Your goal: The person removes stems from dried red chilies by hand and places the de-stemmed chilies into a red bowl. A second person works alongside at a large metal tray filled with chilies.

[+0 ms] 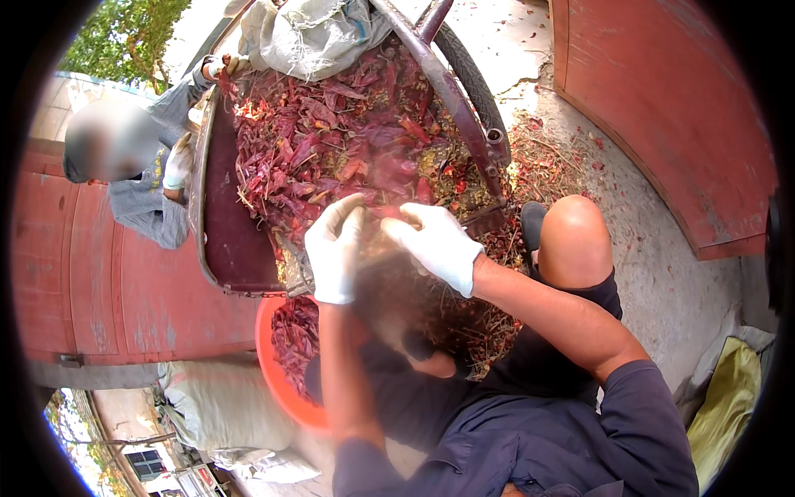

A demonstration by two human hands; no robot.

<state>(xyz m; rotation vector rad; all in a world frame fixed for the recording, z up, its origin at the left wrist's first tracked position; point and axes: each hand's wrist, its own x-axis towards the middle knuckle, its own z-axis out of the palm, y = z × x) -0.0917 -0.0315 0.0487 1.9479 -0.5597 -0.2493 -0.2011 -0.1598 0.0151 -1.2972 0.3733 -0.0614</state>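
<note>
Gloved in white cloth, the left hand (334, 248) and the right hand (439, 248) are up over the near edge of a dark red metal cart (236, 240). Their fingers are bent, and the fingertips point at each other, with a small gap between the hands. Something red shows in that gap, but I cannot tell if the fingers pinch it. Long, wrinkled, dried red peppers (310, 141) fill the cart in a big heap.

On the far left is a big red metal door (95, 273). In front of it, another person in a grey top (149, 211) is at the cart's left edge. One of that person's gloved hands (180, 161) is by the edge, and the other is near the far left corner, next to some red peppers.

Below the near left corner sits a round orange plastic tub (265, 340) with more red peppers in it. A fat, pale woven sack (219, 406) is beside the tub. Another white woven sack (310, 37) lies at the cart's far edge.

Yellow seeds (443, 170) are near the right edge. Past that edge are a black tyre (472, 83), then dry stems (546, 157) on the grey ground, then a big red metal panel (662, 108).
</note>
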